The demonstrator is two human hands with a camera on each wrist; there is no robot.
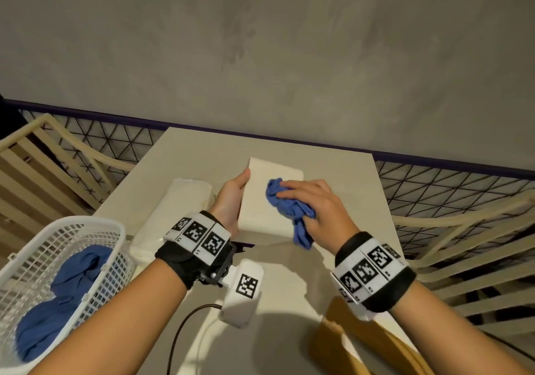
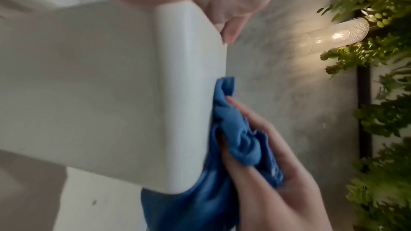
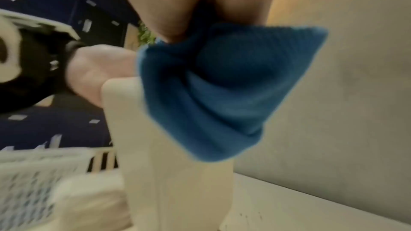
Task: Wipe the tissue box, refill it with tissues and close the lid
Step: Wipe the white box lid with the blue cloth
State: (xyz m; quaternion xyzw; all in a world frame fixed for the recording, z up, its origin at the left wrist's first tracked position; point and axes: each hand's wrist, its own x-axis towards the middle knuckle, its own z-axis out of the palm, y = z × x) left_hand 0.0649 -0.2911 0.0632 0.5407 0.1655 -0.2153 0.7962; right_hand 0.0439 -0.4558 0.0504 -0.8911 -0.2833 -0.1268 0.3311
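At centre of the head view, on the pale table (image 1: 341, 172): smooth cream rectangular tissue box (image 1: 270, 198) tilted up, gripped along its edge by the left hand (image 1: 230, 198). Crumpled blue cloth (image 1: 285, 203) bunched in the right hand (image 1: 315, 209), pressed to the box face. Wiping step. Next, probably: remaining faces, then the white tissue pack (image 1: 185, 201) at left.

The tissue box (image 1: 267, 201) looks like smooth, matt cream plastic with rounded edges. The blue cloth (image 1: 289, 209) is soft, knitted and crumpled. The near-left basket (image 1: 86, 229) is white plastic lattice. The table (image 1: 347, 201) has a smooth, matt pale top. The far wall (image 1: 260, 56) is mottled grey, plaster-like.
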